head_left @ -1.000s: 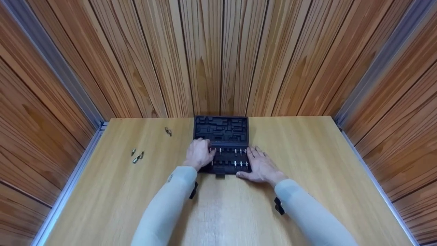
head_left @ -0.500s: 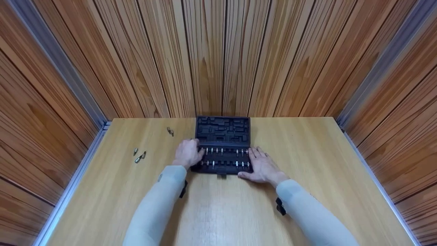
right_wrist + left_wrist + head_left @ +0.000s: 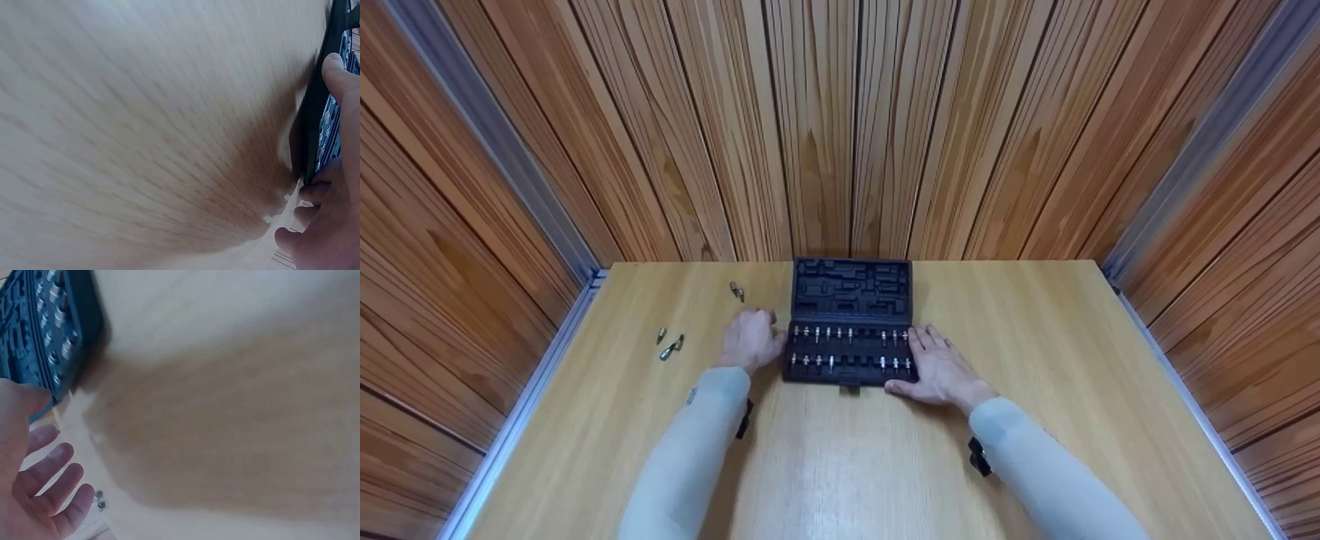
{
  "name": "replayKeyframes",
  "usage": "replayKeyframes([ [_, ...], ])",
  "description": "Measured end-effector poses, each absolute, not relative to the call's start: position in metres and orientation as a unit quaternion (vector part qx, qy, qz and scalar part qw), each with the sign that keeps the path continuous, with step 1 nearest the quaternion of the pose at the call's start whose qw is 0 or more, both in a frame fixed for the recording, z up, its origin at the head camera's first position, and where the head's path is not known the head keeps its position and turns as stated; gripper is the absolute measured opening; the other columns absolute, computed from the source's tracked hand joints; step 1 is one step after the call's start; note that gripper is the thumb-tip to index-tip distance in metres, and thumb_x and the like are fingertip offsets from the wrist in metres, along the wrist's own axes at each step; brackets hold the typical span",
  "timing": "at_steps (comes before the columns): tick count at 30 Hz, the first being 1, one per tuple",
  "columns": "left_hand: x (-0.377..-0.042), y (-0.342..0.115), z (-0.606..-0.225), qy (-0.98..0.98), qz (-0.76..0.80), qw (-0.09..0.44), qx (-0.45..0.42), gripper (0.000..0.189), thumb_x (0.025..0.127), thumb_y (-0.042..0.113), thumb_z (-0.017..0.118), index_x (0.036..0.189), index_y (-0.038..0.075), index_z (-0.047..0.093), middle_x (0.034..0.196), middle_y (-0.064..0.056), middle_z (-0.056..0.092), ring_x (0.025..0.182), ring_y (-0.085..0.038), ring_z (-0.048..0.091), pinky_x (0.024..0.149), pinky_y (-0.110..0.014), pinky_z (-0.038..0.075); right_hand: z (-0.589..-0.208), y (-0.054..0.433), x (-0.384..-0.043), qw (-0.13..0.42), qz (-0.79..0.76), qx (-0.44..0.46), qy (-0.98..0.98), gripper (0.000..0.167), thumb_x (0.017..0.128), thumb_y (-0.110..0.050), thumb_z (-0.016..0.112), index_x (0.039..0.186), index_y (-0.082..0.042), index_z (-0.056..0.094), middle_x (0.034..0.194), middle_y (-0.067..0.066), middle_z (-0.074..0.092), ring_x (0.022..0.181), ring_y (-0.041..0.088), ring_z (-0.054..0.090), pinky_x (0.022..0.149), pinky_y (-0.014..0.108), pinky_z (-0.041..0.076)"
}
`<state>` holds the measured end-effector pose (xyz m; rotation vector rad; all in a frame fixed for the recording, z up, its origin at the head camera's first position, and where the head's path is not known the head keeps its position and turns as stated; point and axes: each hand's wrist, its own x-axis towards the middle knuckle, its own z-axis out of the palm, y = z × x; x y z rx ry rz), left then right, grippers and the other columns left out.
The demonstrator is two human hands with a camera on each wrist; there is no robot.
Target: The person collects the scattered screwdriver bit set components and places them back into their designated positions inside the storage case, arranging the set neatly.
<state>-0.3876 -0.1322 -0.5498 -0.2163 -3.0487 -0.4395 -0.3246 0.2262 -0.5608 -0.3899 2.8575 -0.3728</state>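
Observation:
A black hinged tool case (image 3: 851, 346) lies with its lid up near the back of the table. Several small metal bits (image 3: 817, 334) stand in two rows in its base, with a gap in the middle of each row. Just left of the case is my left hand (image 3: 750, 341), holding nothing; in the left wrist view its fingers (image 3: 62, 467) are loosely bent and spread, the thumb by the case's corner. My right hand (image 3: 941, 367) rests along the case's right side, fingers extended, thumb at the front edge (image 3: 332, 70).
Three loose metal bits (image 3: 667, 351) lie on the table's left part. Two more bits (image 3: 736, 291) lie close together near the back edge, left of the case. Wood-panelled walls (image 3: 851, 150) enclose the table (image 3: 840, 465) at the back and sides.
My left hand has drawn left off the case, uncovering the bits in its left part. My right hand has stayed at the case's right side.

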Motion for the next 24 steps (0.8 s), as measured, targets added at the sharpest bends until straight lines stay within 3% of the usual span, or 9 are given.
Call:
replayKeyframes([
  [3,-0.379,-0.135,-0.54,-0.989,-0.133,0.02,-0.06,0.035,0.106,0.03,0.075,0.126,0.001,0.078,0.122,-0.021,0.079,0.114,-0.039,0.074,0.097,-0.053,0.065,-0.562,0.226,-0.325,0.114,-0.128,-0.134,0.976,0.122,0.1,-0.078,0.065,0.177,0.004,0.017,0.186,0.029,0.016,0.176,0.049,0.013,0.143,0.064,0.017],
  [10,-0.377,-0.153,-0.54,-0.992,-0.12,0.022,-0.041,0.03,0.106,0.025,0.074,0.126,0.003,0.077,0.119,-0.02,0.078,0.108,-0.036,0.073,0.092,-0.051,0.066,-0.562,0.226,-0.326,0.108,-0.124,-0.137,0.977,0.121,0.1,-0.077,0.065,0.176,0.006,0.019,0.185,0.03,0.02,0.175,0.05,0.016,0.143,0.062,0.019],
  [24,-0.368,-0.2,-0.544,-0.987,-0.158,0.021,-0.028,0.032,0.106,0.013,0.066,0.132,-0.004,0.072,0.123,-0.028,0.073,0.113,-0.045,0.071,0.097,-0.06,0.063,-0.562,0.226,-0.325,0.112,-0.128,-0.135,0.976,0.121,0.1,-0.077,0.065,0.177,0.005,0.017,0.186,0.03,0.018,0.176,0.05,0.014,0.143,0.063,0.018],
])
